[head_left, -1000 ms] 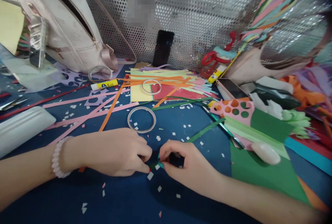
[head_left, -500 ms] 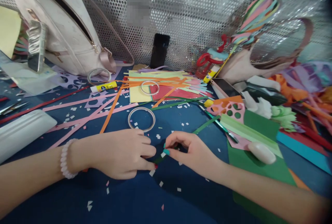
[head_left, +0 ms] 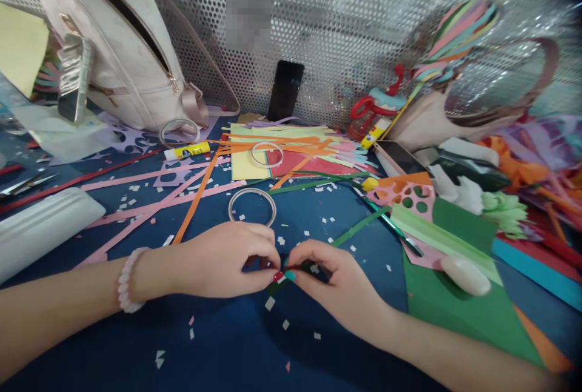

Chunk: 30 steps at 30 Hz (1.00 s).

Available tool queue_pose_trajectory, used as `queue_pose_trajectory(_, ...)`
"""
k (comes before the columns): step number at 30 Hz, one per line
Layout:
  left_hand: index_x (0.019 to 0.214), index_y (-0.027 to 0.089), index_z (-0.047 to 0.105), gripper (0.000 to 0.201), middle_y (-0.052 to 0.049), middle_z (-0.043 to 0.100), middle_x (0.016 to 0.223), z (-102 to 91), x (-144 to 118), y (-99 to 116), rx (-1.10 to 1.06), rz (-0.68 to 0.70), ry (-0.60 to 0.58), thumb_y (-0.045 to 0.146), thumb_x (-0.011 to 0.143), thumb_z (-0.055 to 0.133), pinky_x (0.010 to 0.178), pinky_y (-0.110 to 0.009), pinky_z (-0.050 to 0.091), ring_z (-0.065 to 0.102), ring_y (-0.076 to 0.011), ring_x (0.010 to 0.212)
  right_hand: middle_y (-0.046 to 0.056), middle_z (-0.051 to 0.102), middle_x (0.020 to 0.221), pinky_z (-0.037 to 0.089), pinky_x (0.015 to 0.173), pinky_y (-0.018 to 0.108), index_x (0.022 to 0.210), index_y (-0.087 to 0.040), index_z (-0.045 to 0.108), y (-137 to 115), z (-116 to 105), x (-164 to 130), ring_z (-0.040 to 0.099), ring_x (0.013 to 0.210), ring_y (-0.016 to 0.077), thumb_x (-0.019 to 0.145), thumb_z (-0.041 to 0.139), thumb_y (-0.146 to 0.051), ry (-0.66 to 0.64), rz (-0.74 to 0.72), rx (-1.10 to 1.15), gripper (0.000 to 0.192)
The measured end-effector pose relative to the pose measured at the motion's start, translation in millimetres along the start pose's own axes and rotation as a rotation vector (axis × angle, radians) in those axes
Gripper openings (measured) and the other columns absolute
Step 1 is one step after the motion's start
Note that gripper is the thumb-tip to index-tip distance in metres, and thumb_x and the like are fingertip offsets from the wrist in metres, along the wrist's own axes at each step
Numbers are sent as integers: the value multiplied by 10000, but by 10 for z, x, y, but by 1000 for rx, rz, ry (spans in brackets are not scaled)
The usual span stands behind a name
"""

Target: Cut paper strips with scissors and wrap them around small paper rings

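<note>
Head view, current frame: left hand (head_left: 227,262) and right hand (head_left: 334,283) meet fingertip to fingertip low over the blue table (head_left: 227,349). Both are closed in a pinch on a thin green paper strip (head_left: 359,229). The pinched end sits right between the two thumbs, and the strip's free length runs up and away from the right-hand fingers toward the green paper sheet (head_left: 459,313). Whether the pinched end is rolled or only folded cannot be told; the fingers cover it.

Change against the frame half a second back: the right hand was then lifted slightly, fingers looser, with a gap to the left hand. Now the gap is gone and the tips touch. A second back the hands were also close together. Judgement: a small release-and-regrip cycle, consistent with working the strip's end bit by bit; the piece remains between the fingers, not set down.

Surroundings relative to the fingers:
- tape ring (head_left: 252,206) just beyond the left-hand knuckles, not touching.
- White paper scraps (head_left: 270,303) scattered directly below and around the fingertips.
- Orange strip (head_left: 195,201) and pink strips (head_left: 150,204) beyond the left wrist.
- glue stick (head_left: 186,151) and white bag (head_left: 122,53) well beyond, far left.
- White oval object (head_left: 466,274) right of the right hand, on the green sheet.
</note>
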<state>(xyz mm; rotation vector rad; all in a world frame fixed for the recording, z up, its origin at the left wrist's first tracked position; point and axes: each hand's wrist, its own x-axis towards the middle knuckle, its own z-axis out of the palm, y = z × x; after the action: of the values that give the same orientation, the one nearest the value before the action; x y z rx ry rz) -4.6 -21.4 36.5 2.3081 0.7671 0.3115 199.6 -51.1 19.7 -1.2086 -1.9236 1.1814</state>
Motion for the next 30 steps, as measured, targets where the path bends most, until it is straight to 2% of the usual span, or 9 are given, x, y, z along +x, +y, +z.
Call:
queue_pose_trajectory(4, 786, 175, 621, 118, 15, 547, 757, 31, 4, 7, -65, -28, -17, 228, 822, 521, 612, -190, 381, 506, -81, 676, -16, 643, 771, 479, 677, 200, 792, -199, 600, -12, 0, -9, 590, 705, 101, 766, 523, -86, -11, -67, -35, 140)
queue_pose_trajectory(8, 806, 169, 614, 90, 15, 518, 752, 27, 26, 26, -173, -46, 27, 171, 816, 525, 559, -163, 372, 482, -66, 647, -7, 636, 840, 477, 700, 219, 879, -216, 590, 20, -39, -8, 588, 748, 111, 784, 512, -119, 78, -35, -7, 157)
queue_pose_trajectory(11, 784, 155, 621, 111, 8, 512, 741, 28, 44, 55, -236, -62, 120, 171, 831, 522, 531, -163, 360, 466, -64, 627, 8, 625, 926, 469, 694, 242, 935, -231, 584, 56, -79, -2, 572, 785, 128, 801, 524, -182, 93, 46, 70, 155)
queue_pose_trajectory(14, 812, 165, 653, 136, 4, 522, 748, 52, 50, 67, -269, -84, 241, 187, 843, 523, 525, -175, 357, 460, -64, 608, 6, 604, 864, 448, 664, 247, 882, -225, 592, 68, -92, -6, 548, 761, 133, 821, 538, -283, 30, 102, 185, 100)
queue_pose_trajectory(16, 888, 185, 669, 156, -2, 535, 772, 75, 45, 58, -271, -52, 284, 172, 845, 519, 532, -175, 363, 477, -68, 629, -5, 580, 807, 431, 638, 237, 865, -220, 590, 67, -86, -11, 523, 712, 119, 817, 559, -333, 14, 136, 267, 126)
queue_pose_trajectory(23, 1120, 206, 598, 320, -26, 544, 895, 129, 0, -2, -65, 155, 275, 87, 854, 465, 693, -174, 415, 515, -81, 775, -31, 542, 739, 376, 586, 184, 797, -199, 584, 114, -93, 9, 452, 645, 71, 769, 648, -330, 94, 244, 480, 148)
queue_pose_trajectory(30, 1201, 199, 520, 361, -46, 562, 965, 116, -12, -15, 114, 226, 234, 93, 867, 434, 694, -201, 436, 529, -105, 797, -23, 538, 771, 383, 593, 186, 814, -203, 577, 113, -101, -2, 466, 678, 75, 758, 670, -295, 72, 198, 585, 142)
